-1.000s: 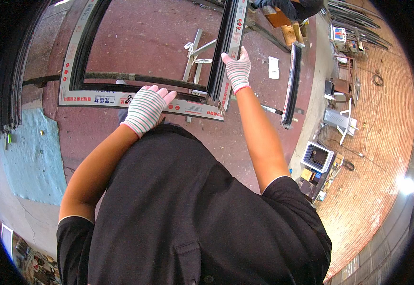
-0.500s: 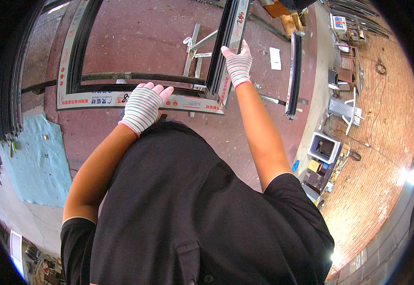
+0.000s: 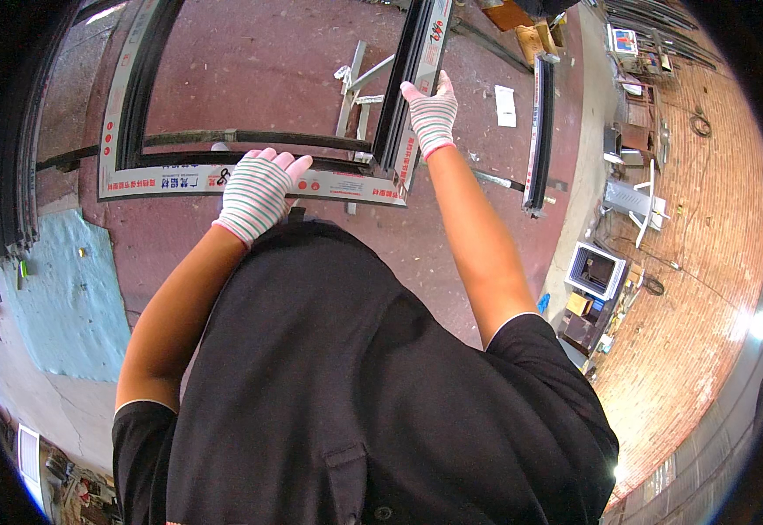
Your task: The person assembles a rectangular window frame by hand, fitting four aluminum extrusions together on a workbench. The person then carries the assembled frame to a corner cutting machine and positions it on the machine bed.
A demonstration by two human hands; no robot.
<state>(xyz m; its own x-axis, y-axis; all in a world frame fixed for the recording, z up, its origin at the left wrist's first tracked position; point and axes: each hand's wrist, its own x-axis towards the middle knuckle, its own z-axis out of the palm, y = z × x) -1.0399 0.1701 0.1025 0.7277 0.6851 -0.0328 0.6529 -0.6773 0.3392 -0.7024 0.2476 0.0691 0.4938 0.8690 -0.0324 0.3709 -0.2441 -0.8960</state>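
A rectangular window frame (image 3: 167,181), black on its inner edges and covered with printed white film, reaches past the top of the view. My left hand (image 3: 257,194), in a white glove with green stripes, is wrapped over the near bar of the frame; the fingers' undersides are hidden. Farther up, my right hand (image 3: 434,116), gloved alike, grips the right bar, with the thumb toward the inner edge and the fingers on the outer side. Through the frame's opening shows a pale metal support (image 3: 353,87) with a slanting brace.
A long black-and-white profile (image 3: 539,136) lies to the right, near a white paper (image 3: 505,106) on the reddish floor. Dark profiles (image 3: 18,149) stand stacked at far left beside a light-blue sheet (image 3: 70,289). Along the brick wall (image 3: 705,219) are boxes and equipment.
The frame has shifted slightly to the left, and both my hands have moved with it. Their grip on the bars looks the same.
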